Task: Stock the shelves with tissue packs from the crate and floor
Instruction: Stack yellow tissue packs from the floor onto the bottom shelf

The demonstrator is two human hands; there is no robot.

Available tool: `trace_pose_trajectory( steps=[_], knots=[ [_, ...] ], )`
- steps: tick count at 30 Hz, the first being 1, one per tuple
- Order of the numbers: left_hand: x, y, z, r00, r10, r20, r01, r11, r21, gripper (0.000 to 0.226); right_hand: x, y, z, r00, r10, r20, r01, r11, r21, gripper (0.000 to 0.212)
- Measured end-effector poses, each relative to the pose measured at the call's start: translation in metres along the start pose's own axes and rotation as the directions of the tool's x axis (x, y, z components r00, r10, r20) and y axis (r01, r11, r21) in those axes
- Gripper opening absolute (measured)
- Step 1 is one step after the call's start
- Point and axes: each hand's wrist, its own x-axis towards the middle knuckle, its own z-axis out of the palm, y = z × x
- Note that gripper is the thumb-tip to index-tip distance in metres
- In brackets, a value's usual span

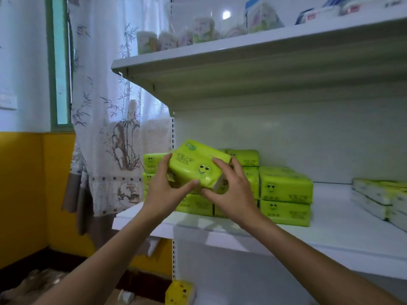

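A bright green tissue pack with a smiling face printed on it is tilted in the air in front of the middle shelf. My left hand grips its left end, thumb under the front edge. My right hand grips its right end with curled fingers. Behind the held pack, several matching green packs are stacked in rows on the shelf's left half.
White-and-yellow packs lie at the shelf's right end. The upper shelf carries pale wrapped packs. One yellow pack sits low on the floor below. A patterned curtain hangs to the left.
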Motion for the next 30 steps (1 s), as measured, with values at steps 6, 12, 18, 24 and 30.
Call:
trace_pose_trajectory(
  steps=[6, 12, 18, 24, 30],
  knots=[
    [0.0, -0.003, 0.033, 0.969, 0.195, 0.15, -0.231, 0.93, 0.286, 0.092, 0.013, 0.031, -0.067, 0.997, 0.017, -0.069, -0.023, 0.996, -0.086, 0.07],
    [-0.027, -0.041, 0.061, 0.907, 0.218, 0.36, -0.41, 0.656, 0.634, 0.064, 0.047, 0.066, -0.108, 0.959, 0.249, -0.136, -0.272, 0.944, -0.187, 0.066],
    [-0.037, -0.067, 0.084, 0.9, -0.041, 0.435, -0.304, 0.655, 0.692, 0.08, 0.067, 0.091, -0.111, 0.934, 0.321, 0.158, -0.285, 0.935, -0.211, 0.065],
    [-0.03, -0.074, 0.087, 0.911, -0.051, 0.409, -0.274, 0.668, 0.692, 0.074, 0.09, 0.111, -0.09, 0.944, 0.316, 0.092, -0.271, 0.906, -0.326, 0.047],
    [-0.033, -0.073, 0.088, 0.928, -0.048, 0.368, -0.24, 0.68, 0.693, 0.075, 0.107, 0.107, -0.065, 0.943, 0.331, 0.046, -0.297, 0.893, -0.337, 0.044]
  ],
)
